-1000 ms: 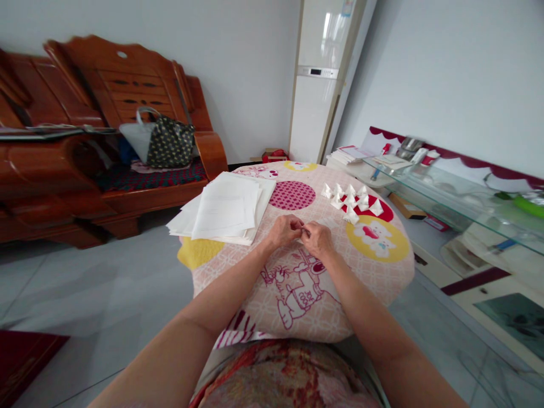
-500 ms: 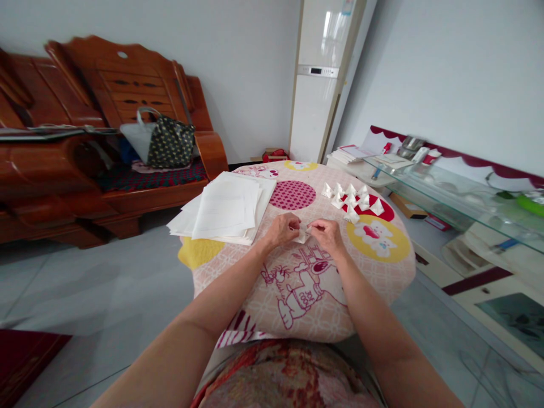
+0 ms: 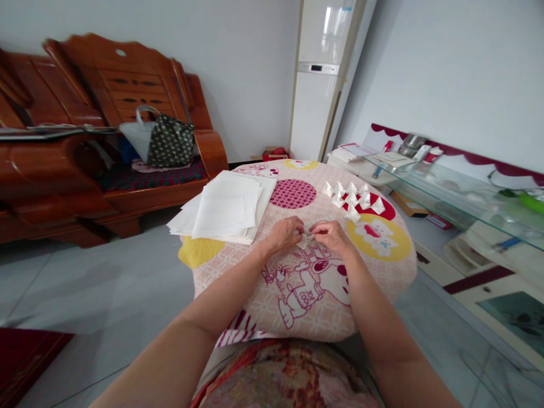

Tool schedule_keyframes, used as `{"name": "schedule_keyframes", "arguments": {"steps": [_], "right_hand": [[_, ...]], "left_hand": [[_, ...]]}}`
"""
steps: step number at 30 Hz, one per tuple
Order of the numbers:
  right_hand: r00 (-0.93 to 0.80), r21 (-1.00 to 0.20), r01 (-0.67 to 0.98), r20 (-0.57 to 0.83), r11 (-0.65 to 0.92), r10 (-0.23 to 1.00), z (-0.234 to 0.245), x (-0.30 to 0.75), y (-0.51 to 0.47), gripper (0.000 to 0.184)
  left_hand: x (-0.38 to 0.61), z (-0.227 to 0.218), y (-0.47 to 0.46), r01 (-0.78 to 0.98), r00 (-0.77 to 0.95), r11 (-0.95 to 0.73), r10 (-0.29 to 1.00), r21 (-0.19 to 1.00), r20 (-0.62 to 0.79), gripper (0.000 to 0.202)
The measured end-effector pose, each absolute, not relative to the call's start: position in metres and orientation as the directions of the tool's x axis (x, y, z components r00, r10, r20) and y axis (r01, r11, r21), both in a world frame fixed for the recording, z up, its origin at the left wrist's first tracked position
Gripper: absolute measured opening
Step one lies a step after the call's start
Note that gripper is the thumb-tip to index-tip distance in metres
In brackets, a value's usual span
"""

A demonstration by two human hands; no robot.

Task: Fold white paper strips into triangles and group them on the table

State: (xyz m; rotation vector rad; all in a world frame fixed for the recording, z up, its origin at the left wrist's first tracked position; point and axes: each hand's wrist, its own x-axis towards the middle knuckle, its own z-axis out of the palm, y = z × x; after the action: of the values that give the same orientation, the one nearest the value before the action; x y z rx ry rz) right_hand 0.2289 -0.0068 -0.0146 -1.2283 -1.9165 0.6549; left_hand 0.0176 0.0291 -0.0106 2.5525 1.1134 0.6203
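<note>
Both hands meet over the middle of the round table, at a small piece of folded white paper (image 3: 305, 241). My left hand (image 3: 287, 233) pinches its left side with curled fingers. From the right, my right hand (image 3: 330, 234) grips the other side between thumb and fingers. Parts of the paper are hidden by the fingertips. Beyond my right hand stand several small pointed folded paper pieces (image 3: 352, 199), grouped in loose rows. A stack of white paper sheets (image 3: 227, 207) lies left of my hands.
A patterned cloth (image 3: 250, 294) covers the table. On the left, a wooden sofa (image 3: 140, 85) holds a dark patterned bag (image 3: 171, 141). A glass-topped cabinet (image 3: 459, 198) runs along the right, close to the table. A tall white air conditioner (image 3: 315, 107) stands behind.
My two hands have shifted slightly toward me and come a little closer together over the folded paper. The stack and the pointed pieces stay in place.
</note>
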Motion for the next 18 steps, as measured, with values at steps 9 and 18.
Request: {"name": "schedule_keyframes", "arguments": {"steps": [9,18], "right_hand": [[-0.212,-0.695,0.602,0.336,0.394,0.918,-0.015,0.205,-0.005,0.007],[-0.322,-0.714,0.569,0.263,0.408,0.909,-0.009,0.222,-0.009,0.029]], "left_hand": [[0.017,-0.01,0.032,0.58,0.651,-0.686,0.715,0.44,0.256,0.033],[0.014,-0.013,0.036,0.552,0.651,-0.675,0.715,0.49,0.253,0.034]]}}
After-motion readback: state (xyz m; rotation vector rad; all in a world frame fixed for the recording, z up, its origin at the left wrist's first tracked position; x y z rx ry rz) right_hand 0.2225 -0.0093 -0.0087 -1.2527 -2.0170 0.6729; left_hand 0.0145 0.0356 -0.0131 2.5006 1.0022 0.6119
